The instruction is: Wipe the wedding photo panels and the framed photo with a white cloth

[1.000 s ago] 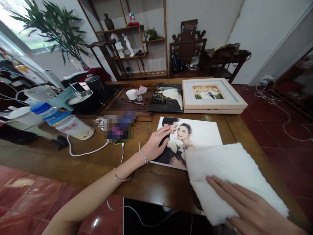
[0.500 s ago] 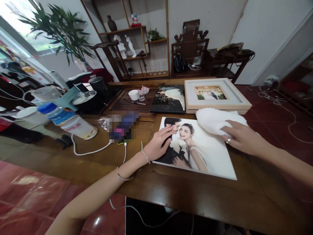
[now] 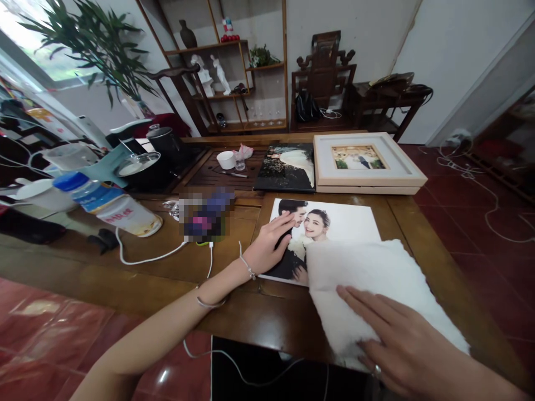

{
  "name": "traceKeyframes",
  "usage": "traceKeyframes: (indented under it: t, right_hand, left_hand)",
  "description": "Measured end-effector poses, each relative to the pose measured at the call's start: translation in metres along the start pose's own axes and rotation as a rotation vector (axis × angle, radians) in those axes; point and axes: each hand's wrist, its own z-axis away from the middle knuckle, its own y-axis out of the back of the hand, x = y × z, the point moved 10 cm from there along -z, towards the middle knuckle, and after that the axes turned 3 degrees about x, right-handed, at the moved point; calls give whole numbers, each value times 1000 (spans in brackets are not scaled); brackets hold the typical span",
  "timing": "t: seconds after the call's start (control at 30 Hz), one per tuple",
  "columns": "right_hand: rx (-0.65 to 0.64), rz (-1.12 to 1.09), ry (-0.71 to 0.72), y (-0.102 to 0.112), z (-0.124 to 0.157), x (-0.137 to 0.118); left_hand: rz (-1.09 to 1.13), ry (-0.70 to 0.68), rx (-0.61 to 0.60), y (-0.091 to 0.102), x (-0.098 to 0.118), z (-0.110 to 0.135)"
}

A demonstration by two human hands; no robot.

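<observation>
In the head view, looks down at a brown table (image 3: 267, 323), with a photo (image 3: 346, 225) of two people lying flat on it, at 4 o'clock from the middle. Rests the left hand (image 3: 267, 250) on the photo's 9 o'clock part, with fingers stretched out, and wears a bracelet (image 3: 251, 272) on that wrist. Lays the right hand (image 3: 401, 328) on a white cloth (image 3: 355, 273), apart from the left and at 4 o'clock from it, with the upper fingers stretched over the cloth; cannot tell whether pinching its near edge. Covers the photo's 4 o'clock corner with the cloth. Wears a ring (image 3: 377, 369) on the right hand.

Around the photo, sees a dark photo (image 3: 288, 167) at 11 o'clock and, just beside that, a pale frame (image 3: 370, 181) at 1 o'clock. Finds a white cup (image 3: 226, 160) at 10 o'clock on a dark tray (image 3: 200, 181), a bottle (image 3: 111, 206) at 9 o'clock near a white cable (image 3: 159, 259), and a chair (image 3: 326, 55) at 12 o'clock beyond the table.
</observation>
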Motion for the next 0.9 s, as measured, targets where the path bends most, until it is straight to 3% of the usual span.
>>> traceKeyframes:
  t: [0.07,0.13,0.4,0.53,0.67,0.9]
  right_hand:
    - [-3,-23,29,-1,-1,-2]
    - [-10,-20,26,-4,-1,15]
    - [-90,219,-104,-14,-3,150]
    - [-126,244,-179,-15,-4,180]
    - [-106,266,-154,-19,-3,154]
    - [-12,101,-23,-13,0,35]
  left_hand:
    - [-3,-10,-5,0,0,0]
    - [-7,-20,-7,0,1,0]
    - [-8,-4,-28,-1,-1,1]
    - [-12,2,-34,-2,-2,2]
    - [-17,14,-31,-2,-3,1]
    - [-37,41,-24,-1,-3,0]
